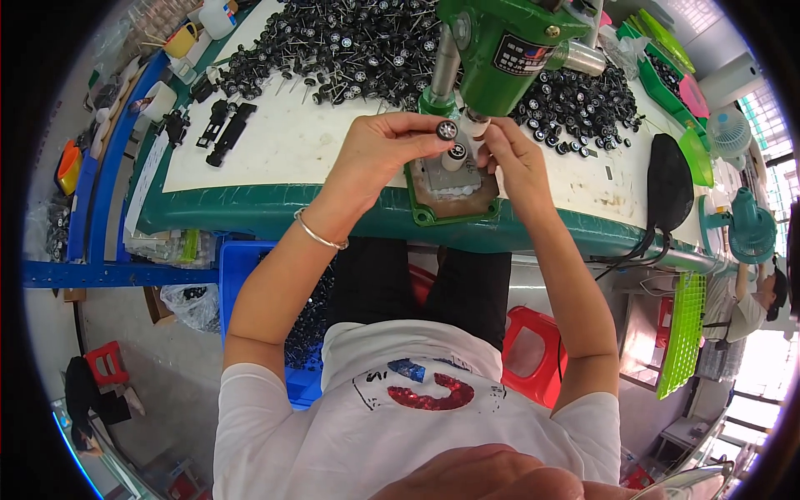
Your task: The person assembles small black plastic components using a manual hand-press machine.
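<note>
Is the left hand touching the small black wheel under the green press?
Touching. The head view shows the left hand pinching the small black wheel between its fingertips, no gap visible.

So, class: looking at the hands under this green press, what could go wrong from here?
1. Both the left hand and right hand sit close under the green press; fingers could get pinched.
2. The small black wheel is held only at the fingertips and may slip.
3. The loose pile of wheels nearby could roll off the table.

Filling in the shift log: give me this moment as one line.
left hand: pinches small black wheel | right hand: at second wheel on fixture | green press above
</note>
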Demonstrator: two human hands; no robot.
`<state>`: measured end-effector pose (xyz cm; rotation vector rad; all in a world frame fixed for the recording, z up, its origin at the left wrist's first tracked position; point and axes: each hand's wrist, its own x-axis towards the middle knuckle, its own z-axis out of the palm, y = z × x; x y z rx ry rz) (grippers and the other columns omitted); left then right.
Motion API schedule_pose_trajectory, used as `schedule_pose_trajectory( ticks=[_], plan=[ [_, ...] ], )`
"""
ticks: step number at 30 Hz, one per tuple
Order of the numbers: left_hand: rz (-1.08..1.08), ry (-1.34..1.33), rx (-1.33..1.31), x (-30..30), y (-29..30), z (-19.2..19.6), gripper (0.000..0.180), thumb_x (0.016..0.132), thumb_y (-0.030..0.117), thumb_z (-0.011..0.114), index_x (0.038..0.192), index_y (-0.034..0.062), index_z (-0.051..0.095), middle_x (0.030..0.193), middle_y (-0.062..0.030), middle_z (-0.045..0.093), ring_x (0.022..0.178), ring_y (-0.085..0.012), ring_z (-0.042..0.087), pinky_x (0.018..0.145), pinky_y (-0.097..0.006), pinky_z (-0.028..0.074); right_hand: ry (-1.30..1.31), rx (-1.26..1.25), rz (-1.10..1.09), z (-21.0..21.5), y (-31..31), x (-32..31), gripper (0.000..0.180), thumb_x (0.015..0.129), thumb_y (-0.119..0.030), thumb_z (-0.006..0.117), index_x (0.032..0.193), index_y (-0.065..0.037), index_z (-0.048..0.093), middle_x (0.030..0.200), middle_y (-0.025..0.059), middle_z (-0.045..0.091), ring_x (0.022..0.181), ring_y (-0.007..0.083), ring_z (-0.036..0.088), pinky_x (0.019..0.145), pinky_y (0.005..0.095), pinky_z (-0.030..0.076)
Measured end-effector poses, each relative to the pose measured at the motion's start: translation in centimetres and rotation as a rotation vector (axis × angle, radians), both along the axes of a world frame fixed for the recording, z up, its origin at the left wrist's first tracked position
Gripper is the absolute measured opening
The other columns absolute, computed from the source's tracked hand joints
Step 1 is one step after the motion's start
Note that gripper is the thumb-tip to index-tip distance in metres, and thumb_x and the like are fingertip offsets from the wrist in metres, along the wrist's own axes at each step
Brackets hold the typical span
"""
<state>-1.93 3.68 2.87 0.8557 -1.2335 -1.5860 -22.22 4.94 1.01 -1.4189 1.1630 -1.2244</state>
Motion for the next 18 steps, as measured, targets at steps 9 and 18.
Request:
schedule_pose_trajectory(
  ticks=[9, 18],
  plan=[
    [0.053, -0.106, -0.104, -2.5, 0.2, -0.9, 0.017, 0.08, 0.009, 0.072, 0.094, 0.0011, 0.07, 0.08, -0.0041, 0.068, 0.074, -0.0068, 0.061, 0.066, -0.02, 0.047, -0.126, -0.116, -0.226, 6.2, -2.1, -5.5, 0.032, 0.097, -0.026, 0.051, 0.113, -0.001, 0.063, 0.081, 0.0024, 0.06, 0.062, 0.0066, 0.052, 0.054, 0.0203, 0.039],
    [-0.016, 0.136, 0.024, -3.1, -0.5, -1.5, 0.017, 0.08, 0.007, 0.072, 0.096, 0.0039, 0.07, 0.089, -0.0025, 0.069, 0.084, -0.0091, 0.062, 0.08, -0.025, 0.046, -0.435, -0.266, -0.182, 20.9, -5.9, -1.0, 0.034, 0.097, -0.037, 0.048, 0.099, -0.004, 0.057, 0.072, 0.0033, 0.06, 0.066, 0.0112, 0.057, 0.055, 0.0229, 0.046]
  ],
)
